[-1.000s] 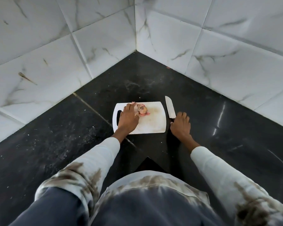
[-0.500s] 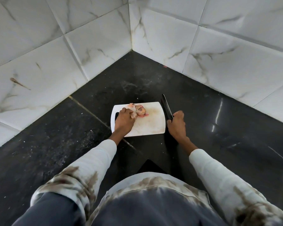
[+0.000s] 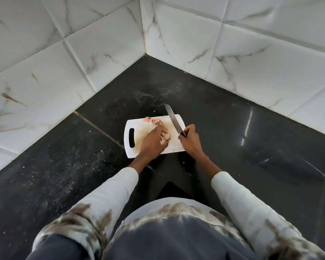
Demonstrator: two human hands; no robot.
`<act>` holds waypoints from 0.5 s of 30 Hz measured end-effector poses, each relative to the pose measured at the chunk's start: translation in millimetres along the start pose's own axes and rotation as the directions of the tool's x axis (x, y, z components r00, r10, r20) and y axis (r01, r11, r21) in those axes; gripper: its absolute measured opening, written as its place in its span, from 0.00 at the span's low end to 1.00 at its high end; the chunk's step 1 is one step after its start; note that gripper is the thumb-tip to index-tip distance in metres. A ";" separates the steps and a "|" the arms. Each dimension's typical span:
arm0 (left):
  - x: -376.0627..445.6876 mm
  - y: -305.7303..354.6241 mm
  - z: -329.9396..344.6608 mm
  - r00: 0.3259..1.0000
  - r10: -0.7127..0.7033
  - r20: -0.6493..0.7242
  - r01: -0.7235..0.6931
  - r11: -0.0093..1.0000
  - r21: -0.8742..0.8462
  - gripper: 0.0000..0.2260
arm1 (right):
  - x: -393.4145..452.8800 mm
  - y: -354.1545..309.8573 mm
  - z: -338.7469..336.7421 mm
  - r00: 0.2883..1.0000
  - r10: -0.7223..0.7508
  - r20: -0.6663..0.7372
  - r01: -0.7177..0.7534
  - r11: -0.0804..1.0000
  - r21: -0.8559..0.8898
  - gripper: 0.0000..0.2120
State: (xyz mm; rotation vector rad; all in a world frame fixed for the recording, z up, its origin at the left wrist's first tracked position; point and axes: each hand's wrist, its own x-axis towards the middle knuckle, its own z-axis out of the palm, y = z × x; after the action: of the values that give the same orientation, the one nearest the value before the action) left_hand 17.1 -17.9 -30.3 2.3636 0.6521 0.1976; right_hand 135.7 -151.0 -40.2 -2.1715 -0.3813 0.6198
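Raw meat piece [image 3: 167,136] lies mid-board on the white cutting board [image 3: 137,126], left grip [image 3: 154,141] curled round it. Right grip [image 3: 190,142] clamped on the knife [image 3: 174,120] handle, blade slanting over the board's far right corner. More meat scraps [image 3: 155,121] at the far edge. Board lies on the black table [image 3: 233,139].

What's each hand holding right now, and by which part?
Right hand grips the knife by its handle; left hand holds the meat around its middle.
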 end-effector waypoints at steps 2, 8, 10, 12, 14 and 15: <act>3.9 3.0 3.2 0.998 0.050 0.044 -0.052 0.998 0.031 0.14 | -1.4 2.6 -1.7 1.000 0.023 -0.011 -0.023 1.000 0.020 0.13; 18.2 8.3 10.1 0.974 0.104 0.199 -0.150 0.961 0.231 0.19 | -4.0 15.2 -9.1 0.998 0.055 -0.025 -0.054 0.998 0.020 0.12; 19.1 9.6 13.7 0.976 0.104 0.193 -0.146 0.964 0.222 0.20 | -5.3 16.7 -9.4 0.997 0.066 -0.027 -0.065 0.997 0.030 0.12; 18.2 11.2 18.5 0.982 0.099 0.160 -0.127 0.977 0.171 0.20 | -6.2 16.7 -9.2 0.996 0.082 -0.033 -0.081 0.996 0.049 0.13; 17.1 12.6 23.2 0.989 0.088 0.118 -0.102 0.988 0.117 0.19 | -5.9 16.6 -8.2 0.995 0.092 -0.038 -0.089 0.994 0.065 0.13; 16.7 12.9 24.7 0.992 0.084 0.099 -0.094 0.990 0.101 0.19 | -5.3 16.4 -7.3 0.995 0.089 -0.039 -0.085 0.993 0.077 0.13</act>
State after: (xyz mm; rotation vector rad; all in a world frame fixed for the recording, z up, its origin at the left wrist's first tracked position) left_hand 44.3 -32.0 -41.4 2.4889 0.5242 0.0913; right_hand 136.3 -168.2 -47.6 -2.1342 -0.2381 0.6256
